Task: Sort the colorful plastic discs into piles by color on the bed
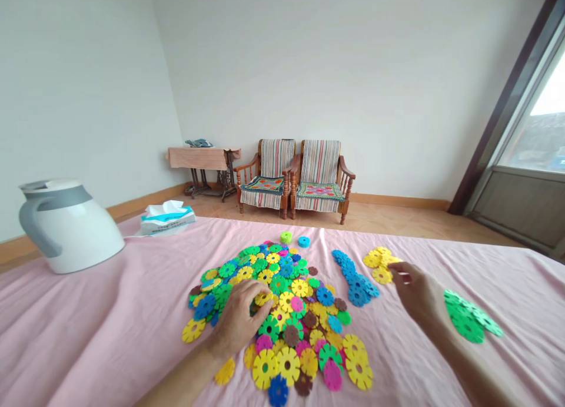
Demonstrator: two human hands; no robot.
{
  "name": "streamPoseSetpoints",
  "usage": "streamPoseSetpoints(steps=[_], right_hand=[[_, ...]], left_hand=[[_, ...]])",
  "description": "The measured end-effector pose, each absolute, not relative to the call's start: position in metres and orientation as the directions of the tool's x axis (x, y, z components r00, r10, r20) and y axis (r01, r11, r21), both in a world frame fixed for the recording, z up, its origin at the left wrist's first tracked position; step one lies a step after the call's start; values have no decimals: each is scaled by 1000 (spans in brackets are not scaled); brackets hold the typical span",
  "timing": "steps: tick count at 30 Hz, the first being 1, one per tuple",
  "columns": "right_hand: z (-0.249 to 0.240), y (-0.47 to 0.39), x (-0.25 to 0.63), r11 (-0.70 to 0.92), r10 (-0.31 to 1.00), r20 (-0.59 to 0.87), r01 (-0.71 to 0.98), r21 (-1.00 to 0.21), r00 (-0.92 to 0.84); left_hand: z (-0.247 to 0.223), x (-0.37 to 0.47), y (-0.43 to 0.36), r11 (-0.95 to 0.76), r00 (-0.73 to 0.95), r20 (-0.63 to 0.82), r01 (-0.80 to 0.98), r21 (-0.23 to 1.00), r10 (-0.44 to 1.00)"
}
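Observation:
A heap of notched plastic snowflake discs (288, 364) in yellow, green, blue, pink and brown lies on the pink cloth. My left hand (242, 313) rests on the heap's left side, its fingers curled around a yellow snowflake disc (263, 299) between thumb and forefinger; some fingertips are hidden. Out to the right, my right hand (409, 282) pinches a yellow snowflake disc (392, 260) at the edge of a small yellow group (375, 258). Overlapping blue discs (353, 277) form a row left of that hand. Green discs (470, 315) overlap to the right of my right forearm.
Behind the heap stand a small light-green stack (286, 237) and a small blue stack (303, 241). A white and grey jug (83, 230) and a tissue pack (168, 218) stand at the left. Two wooden chairs (320, 171) and a cloth-covered sewing table (198, 158) are beyond the pink cloth (110, 330).

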State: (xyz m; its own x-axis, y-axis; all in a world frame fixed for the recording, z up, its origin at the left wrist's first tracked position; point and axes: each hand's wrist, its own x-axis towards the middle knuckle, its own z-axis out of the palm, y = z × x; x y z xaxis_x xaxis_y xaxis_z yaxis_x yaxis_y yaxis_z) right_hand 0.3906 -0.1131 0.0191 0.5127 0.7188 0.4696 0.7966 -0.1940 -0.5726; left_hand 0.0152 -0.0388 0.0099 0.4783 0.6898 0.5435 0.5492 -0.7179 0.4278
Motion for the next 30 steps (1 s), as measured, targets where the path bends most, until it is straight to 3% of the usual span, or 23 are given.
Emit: streamPoseSetpoints(steps=[3,7,10,17,23,30], right_hand=[[21,-94,324,62,870,434,821,-567,234],[31,-80,253,319,896,432,822,-471,-101],[39,-70,220,376,897,386,830,-411,-215],[38,-52,183,280,932,332,872,-401,-146],[36,-61,186,251,927,370,839,-484,-64],[30,-83,275,46,871,410,785,-618,271]], left_hand=[[12,16,-41,-714,485,531,550,433,695],[15,16,-43,-695,477,514,574,432,713],[17,16,-44,-681,455,517,588,437,725],[14,14,-45,-675,437,527,586,448,729],[13,14,-42,-687,455,525,576,443,719],[12,14,-41,-702,464,540,577,417,702]])
